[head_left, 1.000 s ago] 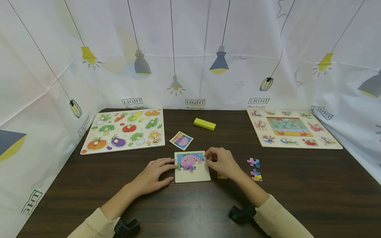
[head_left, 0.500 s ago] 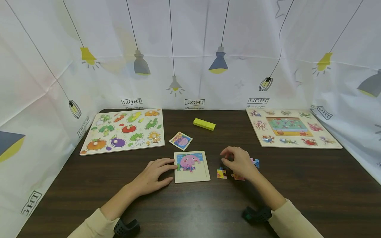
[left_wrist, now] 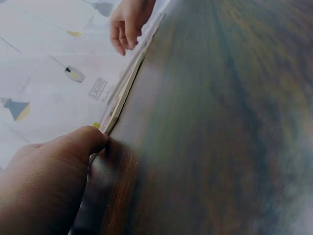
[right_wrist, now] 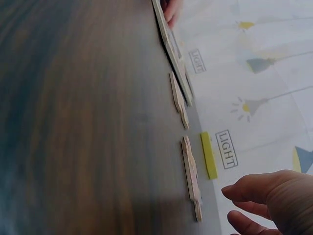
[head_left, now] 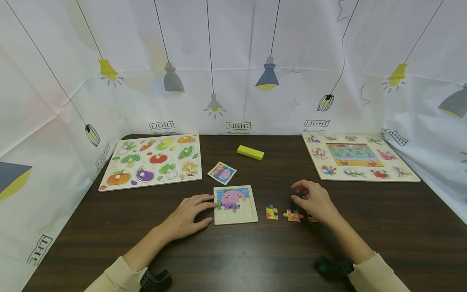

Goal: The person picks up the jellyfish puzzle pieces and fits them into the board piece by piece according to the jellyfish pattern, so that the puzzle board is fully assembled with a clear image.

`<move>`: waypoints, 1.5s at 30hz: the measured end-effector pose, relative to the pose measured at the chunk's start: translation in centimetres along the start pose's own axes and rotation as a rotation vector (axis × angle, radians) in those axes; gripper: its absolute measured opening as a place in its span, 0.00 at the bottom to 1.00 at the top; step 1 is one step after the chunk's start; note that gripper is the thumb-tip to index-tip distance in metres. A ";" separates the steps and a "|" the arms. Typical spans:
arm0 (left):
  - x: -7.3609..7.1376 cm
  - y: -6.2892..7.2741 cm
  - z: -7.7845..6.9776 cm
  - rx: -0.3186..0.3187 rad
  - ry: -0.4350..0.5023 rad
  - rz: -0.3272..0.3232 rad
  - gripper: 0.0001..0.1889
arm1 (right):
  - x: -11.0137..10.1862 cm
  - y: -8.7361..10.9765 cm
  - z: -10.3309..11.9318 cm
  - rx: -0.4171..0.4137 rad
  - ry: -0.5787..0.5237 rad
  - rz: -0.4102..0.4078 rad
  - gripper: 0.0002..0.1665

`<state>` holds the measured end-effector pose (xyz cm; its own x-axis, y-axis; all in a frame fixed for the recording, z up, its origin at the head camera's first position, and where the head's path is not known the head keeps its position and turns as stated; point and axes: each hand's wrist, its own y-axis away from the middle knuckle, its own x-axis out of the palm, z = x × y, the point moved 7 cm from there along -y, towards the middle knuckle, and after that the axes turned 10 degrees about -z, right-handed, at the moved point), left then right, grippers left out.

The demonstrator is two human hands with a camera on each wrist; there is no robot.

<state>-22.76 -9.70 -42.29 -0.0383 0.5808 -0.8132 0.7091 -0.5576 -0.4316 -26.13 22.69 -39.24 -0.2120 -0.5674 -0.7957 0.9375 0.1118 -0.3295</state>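
Note:
A small square wooden puzzle tray (head_left: 240, 217) with part of a pink octopus picture lies in front of me. My left hand (head_left: 184, 215) rests at its left edge with fingers extended, the fingertips touching the rim. My right hand (head_left: 315, 200) hovers over the loose pieces at the right, fingers loosely bent. In the right wrist view, the thumb and fingers of the right hand (right_wrist: 266, 200) are apart with nothing seen between them. A yellow jigsaw piece (head_left: 271, 213) and an orange-purple jigsaw piece (head_left: 293, 215) lie beside the tray. Another jigsaw piece (head_left: 314, 219) is partly covered by the hand.
A small square picture card (head_left: 222, 173) lies behind the tray. Farther back is a yellow block (head_left: 250, 152). A vegetable puzzle board (head_left: 150, 161) stands at the back left and a sea-animal puzzle board (head_left: 359, 158) at the back right, before a printed white curtain (head_left: 237, 61).
My right hand has moved from the tray's right edge rightward over the loose pieces, uncovering the nearer two and covering the farther ones. The left hand has stayed put.

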 end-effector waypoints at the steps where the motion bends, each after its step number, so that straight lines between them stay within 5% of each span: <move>1: 0.0 0.0 0.0 -0.004 0.000 0.002 0.20 | -0.2 0.0 -0.2 0.003 0.003 -0.002 0.15; 8: 0.0 0.0 0.1 0.006 -0.004 -0.013 0.20 | -1.5 0.3 -2.2 0.022 0.015 -0.020 0.19; 16: 0.0 0.1 0.1 0.016 -0.001 -0.025 0.20 | -1.9 0.5 -3.6 0.028 0.040 0.053 0.26; 23: 0.1 0.1 0.0 0.008 0.002 -0.013 0.20 | -1.7 0.7 -3.9 -0.026 0.058 0.070 0.23; 45: -0.2 -0.1 -0.2 -0.008 0.016 0.000 0.20 | -1.8 0.9 -4.6 0.018 0.012 0.063 0.15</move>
<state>-22.67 -9.65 -42.05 -0.0273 0.5904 -0.8066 0.7149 -0.5525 -0.4286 -26.19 27.55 -40.39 -0.1554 -0.5502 -0.8205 0.9540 0.1320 -0.2693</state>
